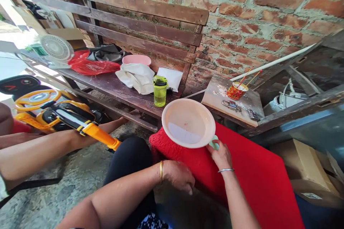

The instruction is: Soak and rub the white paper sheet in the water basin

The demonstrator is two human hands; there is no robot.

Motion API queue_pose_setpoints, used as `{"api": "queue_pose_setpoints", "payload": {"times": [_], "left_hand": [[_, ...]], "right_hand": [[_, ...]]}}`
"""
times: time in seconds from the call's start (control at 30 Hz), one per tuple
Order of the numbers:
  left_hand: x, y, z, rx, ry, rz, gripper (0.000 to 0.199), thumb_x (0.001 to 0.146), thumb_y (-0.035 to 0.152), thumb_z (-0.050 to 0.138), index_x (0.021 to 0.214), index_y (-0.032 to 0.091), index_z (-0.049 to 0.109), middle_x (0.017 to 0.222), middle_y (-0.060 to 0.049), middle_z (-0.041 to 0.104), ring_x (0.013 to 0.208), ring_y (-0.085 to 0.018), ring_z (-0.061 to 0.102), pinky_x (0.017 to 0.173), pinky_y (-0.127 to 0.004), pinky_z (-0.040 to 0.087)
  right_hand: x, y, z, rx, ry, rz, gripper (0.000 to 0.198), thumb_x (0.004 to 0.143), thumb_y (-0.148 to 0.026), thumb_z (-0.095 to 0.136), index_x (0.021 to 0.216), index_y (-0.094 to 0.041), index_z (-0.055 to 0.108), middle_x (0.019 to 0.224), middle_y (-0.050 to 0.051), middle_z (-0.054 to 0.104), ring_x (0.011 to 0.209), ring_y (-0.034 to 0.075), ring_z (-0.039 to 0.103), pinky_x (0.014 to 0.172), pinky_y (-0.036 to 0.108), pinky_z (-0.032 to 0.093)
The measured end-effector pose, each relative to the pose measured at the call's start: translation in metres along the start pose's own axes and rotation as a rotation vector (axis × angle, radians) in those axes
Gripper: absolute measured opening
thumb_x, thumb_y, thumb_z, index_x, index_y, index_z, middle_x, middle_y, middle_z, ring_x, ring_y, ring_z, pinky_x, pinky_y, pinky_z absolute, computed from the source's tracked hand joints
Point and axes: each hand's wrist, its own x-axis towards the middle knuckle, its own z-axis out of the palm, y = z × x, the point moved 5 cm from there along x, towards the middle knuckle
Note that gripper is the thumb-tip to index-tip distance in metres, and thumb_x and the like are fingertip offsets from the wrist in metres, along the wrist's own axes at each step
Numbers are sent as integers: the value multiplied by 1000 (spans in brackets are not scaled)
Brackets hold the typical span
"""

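Note:
A pale pink-beige basin (pixel 188 114) stands on the end of a red cloth-covered surface (pixel 252 171), with what looks like clear water inside reflecting light. At its lower right rim, my right hand (pixel 221 155) grips a mint-green object (pixel 214 143); its kind is partly hidden by my fingers. My left hand (pixel 179 177) hangs below the basin at the edge of the red cloth, fingers curled downward, with nothing visible in it. Its palm is hidden.
A dark wooden bench (pixel 107 84) carries a green bottle (pixel 160 91), white cloth (pixel 137 77), red bag (pixel 92 64) and fan (pixel 57 47). A small board (pixel 215 94) holds a red cup (pixel 236 91) and padlocks. Another person's arm (pixel 53 146) and a yellow ride-on toy (pixel 64 111) are left; a cardboard box (pixel 309 164) is right.

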Motion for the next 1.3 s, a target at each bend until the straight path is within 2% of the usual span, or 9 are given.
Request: {"api": "queue_pose_setpoints", "payload": {"times": [0.23,0.43,0.5,0.7,0.77,0.97,1.03,1.1,1.3], "left_hand": [[-50,-25,-33,158,154,-402,29,93,37,56,98,16,75,100,-14,75,96,-30,70,79,-39,54],[-74,-36,-43,84,320,-514,25,90,23,55,93,9,76,95,-19,74,92,-35,69,81,-47,53],[-72,-33,-44,84,327,-511,24,89,21,56,93,9,77,95,-19,75,93,-35,69,82,-47,52],[-71,-27,-48,103,288,-535,27,91,24,57,101,7,75,102,-21,73,97,-36,68,83,-45,51],[-71,-26,-50,110,293,-542,27,92,26,57,101,7,74,102,-20,73,99,-36,68,85,-45,51],[-56,-13,-50,169,315,-458,27,97,29,51,104,13,71,103,-15,73,100,-33,68,86,-42,51],[-46,-9,-48,180,337,-407,26,98,29,49,106,14,69,104,-13,71,100,-31,68,86,-41,51],[-37,-5,-45,190,363,-348,23,98,27,49,106,16,67,109,-13,69,103,-29,66,89,-40,51],[-24,-7,-29,222,406,-324,37,92,32,63,127,21,61,136,-15,55,133,-34,48,112,-49,38]], "right_hand": [[-50,36,-23,-160,78,-12,42,80,-59,56,106,-29,68,86,4,55,70,23,61,55,32,45],[-106,-37,16,38,-6,-341,30,85,-47,59,108,-29,66,99,4,59,83,21,65,69,31,51],[-110,-48,27,70,-42,-366,28,85,-43,58,109,-29,66,98,3,60,85,20,65,71,30,51],[-92,48,-17,-104,-26,-36,38,80,-54,59,108,-29,68,92,2,57,78,23,65,61,32,48],[-93,59,-29,-169,19,18,43,82,-59,56,111,-29,67,92,3,56,77,24,65,57,33,47],[-107,-30,14,1,0,-196,28,83,-40,64,108,-28,67,98,3,58,87,21,65,73,30,50],[-103,-33,20,12,-4,-208,30,81,-38,65,109,-28,67,100,3,59,88,21,65,75,31,50],[-102,3,7,19,34,-132,31,80,-40,64,108,-27,68,101,4,60,89,22,65,77,33,51],[-126,204,-93,-32,233,304,36,72,-63,62,89,-33,70,66,4,55,69,34,65,68,51,51]]}}
